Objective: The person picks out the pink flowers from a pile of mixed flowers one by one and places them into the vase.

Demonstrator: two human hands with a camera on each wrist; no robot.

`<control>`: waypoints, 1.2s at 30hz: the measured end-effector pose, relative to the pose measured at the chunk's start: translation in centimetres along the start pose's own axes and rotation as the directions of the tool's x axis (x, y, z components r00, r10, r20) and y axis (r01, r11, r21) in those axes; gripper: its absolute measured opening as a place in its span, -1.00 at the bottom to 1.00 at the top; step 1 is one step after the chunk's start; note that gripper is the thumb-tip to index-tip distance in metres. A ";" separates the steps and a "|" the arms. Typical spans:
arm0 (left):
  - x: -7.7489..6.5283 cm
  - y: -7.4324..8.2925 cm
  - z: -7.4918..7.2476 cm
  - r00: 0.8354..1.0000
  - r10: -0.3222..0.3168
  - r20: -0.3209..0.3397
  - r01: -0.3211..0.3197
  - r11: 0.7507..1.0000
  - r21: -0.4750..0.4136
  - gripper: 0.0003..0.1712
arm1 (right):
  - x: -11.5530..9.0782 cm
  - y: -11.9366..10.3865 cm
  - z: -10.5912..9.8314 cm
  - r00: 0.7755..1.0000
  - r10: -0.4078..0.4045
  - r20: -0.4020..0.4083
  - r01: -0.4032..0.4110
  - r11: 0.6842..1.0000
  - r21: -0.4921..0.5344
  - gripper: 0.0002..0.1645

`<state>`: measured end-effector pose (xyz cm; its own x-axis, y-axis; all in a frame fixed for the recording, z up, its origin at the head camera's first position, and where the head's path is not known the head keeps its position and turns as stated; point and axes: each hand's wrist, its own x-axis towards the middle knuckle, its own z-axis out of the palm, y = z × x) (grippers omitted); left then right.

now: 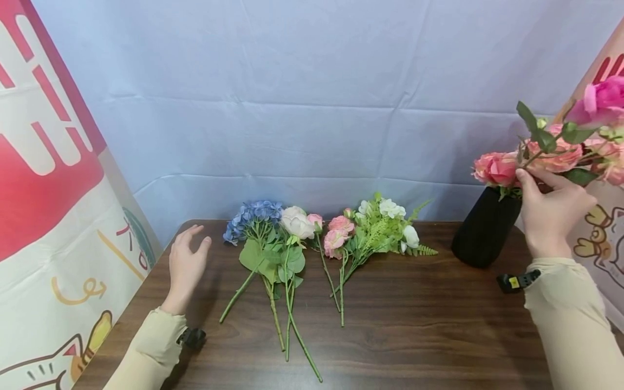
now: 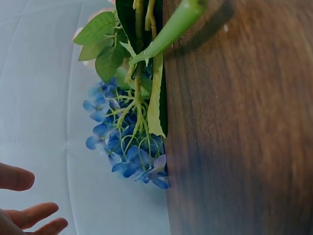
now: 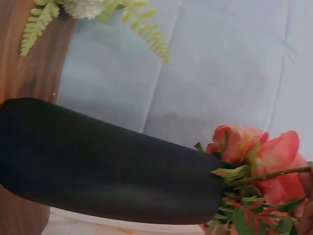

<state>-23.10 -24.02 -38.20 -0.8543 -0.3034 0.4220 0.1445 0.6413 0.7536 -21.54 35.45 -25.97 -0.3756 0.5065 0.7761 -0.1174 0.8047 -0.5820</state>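
At the right, my right hand [image 1: 556, 206] pinches the stem [image 3: 279, 174] of a magenta rose [image 1: 604, 103]. The stem's lower end reaches the mouth of a black vase [image 1: 487, 227], among the coral-pink flowers [image 1: 497, 168] that stand there. How deep it goes is hidden. My left hand [image 1: 187, 265] is raised over the table's left side with relaxed, spread fingers, holding nothing. Nearest to it lies a blue hydrangea [image 1: 253, 216], which the left wrist view shows beside the fingers [image 2: 36, 214], apart from them.
On the brown wooden table [image 1: 414, 325] lie a pale cream flower [image 1: 297, 222], pink flowers [image 1: 336, 238] and a white-flowered green spray [image 1: 385, 227], their stems toward the front. A pale blue cloth [image 1: 292, 108] hangs behind; a printed cloth [image 1: 49, 189] borders the left.
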 end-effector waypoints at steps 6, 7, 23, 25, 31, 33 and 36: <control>0.0 0.0 0.0 1.000 0.004 -0.010 -0.004 1.000 -0.005 -0.56 | -0.5 0.2 0.2 0.999 -0.032 -0.032 0.032 0.999 -0.013 -0.63; 0.0 0.0 0.0 1.000 0.002 -0.009 -0.002 1.000 -0.005 -0.56 | -0.5 0.2 0.2 0.999 -0.040 -0.035 0.040 0.999 -0.015 -0.62; -0.2 -1.0 -0.7 1.000 -0.002 0.002 0.002 1.000 0.017 -0.55 | -0.4 -1.4 0.5 0.976 -0.142 -0.163 0.148 0.989 0.023 -0.60; -0.2 -1.1 -0.9 1.000 -0.005 0.006 0.005 1.000 0.024 -0.54 | -0.2 -1.9 0.4 0.978 -0.129 -0.163 0.135 0.990 0.029 -0.59; -0.4 -1.4 -1.2 0.999 -0.015 0.050 0.013 0.999 0.051 -0.52 | 0.1 -2.8 0.0 0.986 -0.082 -0.142 0.089 0.995 0.040 -0.63; -0.4 -1.5 -1.3 0.998 -0.016 0.067 0.012 0.998 0.061 -0.51 | 0.2 -2.9 -0.1 0.986 -0.095 -0.139 0.101 0.994 0.035 -0.63; -0.4 -1.6 -1.4 0.996 -0.011 0.086 0.004 0.997 0.077 -0.50 | 0.4 -2.9 -0.2 0.986 -0.089 -0.139 0.094 0.995 0.028 -0.63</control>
<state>-22.31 -25.90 -38.87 -0.8955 -0.2486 0.3693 0.1021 0.6927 0.7140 -21.17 33.37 -23.87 -0.2322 0.4712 0.8509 -0.1781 0.8395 -0.5134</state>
